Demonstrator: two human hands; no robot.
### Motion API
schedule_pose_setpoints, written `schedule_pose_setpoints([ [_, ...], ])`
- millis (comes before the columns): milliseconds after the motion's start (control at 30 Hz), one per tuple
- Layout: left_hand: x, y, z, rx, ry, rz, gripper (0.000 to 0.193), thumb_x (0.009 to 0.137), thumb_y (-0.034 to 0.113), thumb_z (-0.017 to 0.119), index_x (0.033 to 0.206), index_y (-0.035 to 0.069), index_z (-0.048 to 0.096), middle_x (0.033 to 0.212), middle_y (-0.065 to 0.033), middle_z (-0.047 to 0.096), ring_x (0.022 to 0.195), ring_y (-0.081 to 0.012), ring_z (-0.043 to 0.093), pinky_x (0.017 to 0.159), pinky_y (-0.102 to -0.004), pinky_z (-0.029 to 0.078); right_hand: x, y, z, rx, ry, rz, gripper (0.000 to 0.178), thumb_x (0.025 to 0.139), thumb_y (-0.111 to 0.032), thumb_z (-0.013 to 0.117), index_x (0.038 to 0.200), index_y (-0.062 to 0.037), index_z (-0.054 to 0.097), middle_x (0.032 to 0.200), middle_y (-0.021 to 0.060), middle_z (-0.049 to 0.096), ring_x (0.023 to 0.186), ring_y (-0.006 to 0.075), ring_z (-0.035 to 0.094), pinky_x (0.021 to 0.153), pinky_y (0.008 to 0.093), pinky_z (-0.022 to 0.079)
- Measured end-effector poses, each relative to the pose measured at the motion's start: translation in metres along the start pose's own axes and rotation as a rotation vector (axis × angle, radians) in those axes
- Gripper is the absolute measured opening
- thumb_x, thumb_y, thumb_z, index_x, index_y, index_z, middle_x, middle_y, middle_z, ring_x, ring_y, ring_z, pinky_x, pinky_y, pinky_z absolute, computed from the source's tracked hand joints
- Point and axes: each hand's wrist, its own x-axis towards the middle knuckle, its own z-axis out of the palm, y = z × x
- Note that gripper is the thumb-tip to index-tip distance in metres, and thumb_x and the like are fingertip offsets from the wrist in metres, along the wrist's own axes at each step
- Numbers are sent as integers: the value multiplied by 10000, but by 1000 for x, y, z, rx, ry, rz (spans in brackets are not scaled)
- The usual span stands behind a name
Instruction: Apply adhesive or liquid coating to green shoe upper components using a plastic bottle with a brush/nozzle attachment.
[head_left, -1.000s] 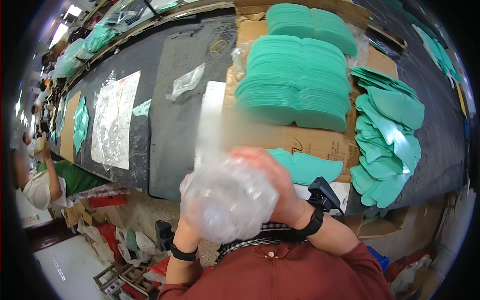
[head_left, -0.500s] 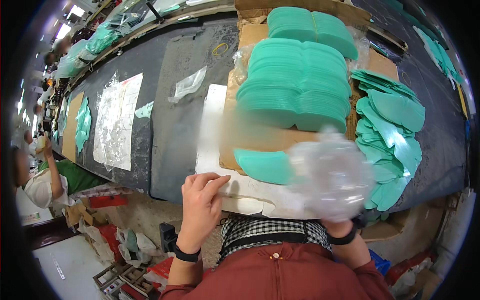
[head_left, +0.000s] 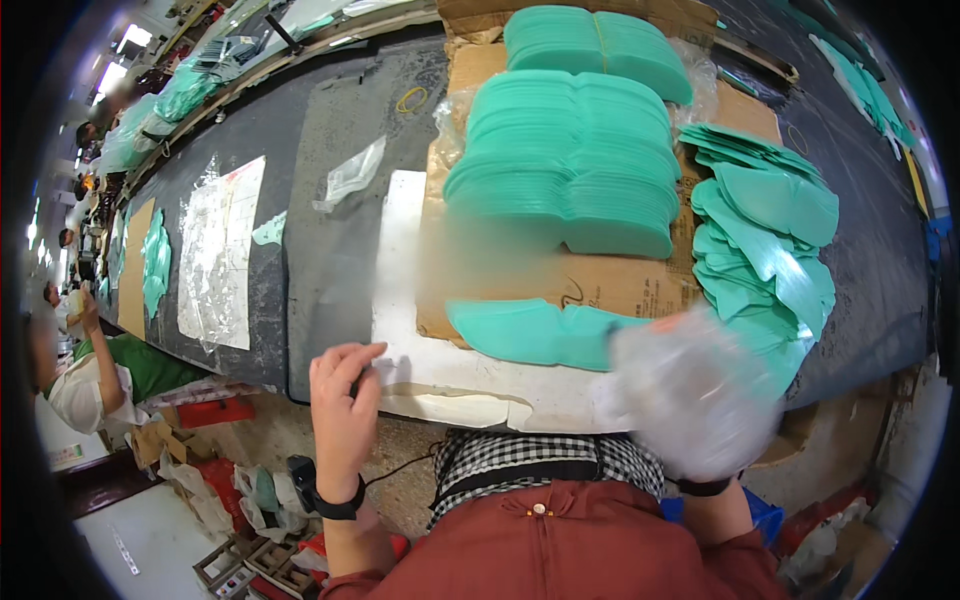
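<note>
At the table's near edge, my left hand (head_left: 345,395) hovers with its fingers loosely bent, thumb and index apart, and nothing in them. A crumpled clear plastic bag (head_left: 695,395), smeared by motion, is in my right hand (head_left: 702,472), which it mostly hides. The bag overlaps the right end of a flat green curved piece (head_left: 540,330). This piece, notched in the middle, lies across cardboard (head_left: 610,280) and a white board (head_left: 455,375). Behind it stand a large stack of similar green pieces (head_left: 565,150) and a banded bundle (head_left: 600,45).
To the right lies a loose heap of green pieces (head_left: 765,235). Left on the dark table are a plastic scrap (head_left: 352,178), a yellow rubber band (head_left: 411,100) and a plastic-covered sheet (head_left: 222,255). Another person (head_left: 90,375) is at the far left.
My left hand has drawn back left, away from the green piece. The plastic in my right hand has shifted right and down, uncovering more of that piece. The view has shifted slightly.
</note>
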Motion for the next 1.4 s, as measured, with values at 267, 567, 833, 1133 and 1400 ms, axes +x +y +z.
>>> schedule_pose_setpoints([
  [267, 21, 11, 29, -362, -42, 45, 229, 909, 116, 656, 1120, 60, 724, 1072, -88, 648, 1028, -288, 566, 922, -364, 448, 68, -55, 74, 529, 70, -135, 488, 825, -138, 780, 1270, -46, 602, 1307, 169, 614, 1209, 339, 596, 1015, 429, 481],
  [567, 40, 45, 56, -130, -145, 193, 251, 839, 12, 632, 1072, 44, 720, 981, -105, 664, 949, -314, 569, 880, -410, 450, 0, 12, -21, 102, 163, 130, 576, 808, -167, 827, 1309, -29, 577, 1309, 184, 609, 1197, 343, 607, 1006, 435, 496],
  [833, 46, -2, 18, -460, -42, -89, 347, 962, 12, 613, 1307, 9, 653, 1104, -13, 623, 1017, -85, 565, 900, -233, 444, 17, -29, 8, -288, 144, -43, 579, 830, -189, 824, 1325, -21, 574, 1317, 177, 605, 1188, 323, 614, 1011, 423, 508],
  [1133, 41, 4, -5, -620, 128, -253, 290, 989, 43, 642, 1272, -19, 659, 1115, -38, 653, 1031, -93, 591, 925, -250, 470, 94, -80, 139, 418, -29, -335, 470, 803, -134, 782, 1238, -51, 626, 1216, 153, 636, 1125, 340, 610, 961, 434, 480],
  [1400, 79, 18, 12, -624, -2, -145, 327, 996, 97, 668, 1308, 1, 651, 1170, -41, 659, 1088, -104, 590, 963, -251, 454, 9, -25, 28, 301, -53, -29, 478, 879, -148, 723, 1329, -57, 592, 1302, 111, 617, 1231, 289, 579, 1025, 432, 458],
])
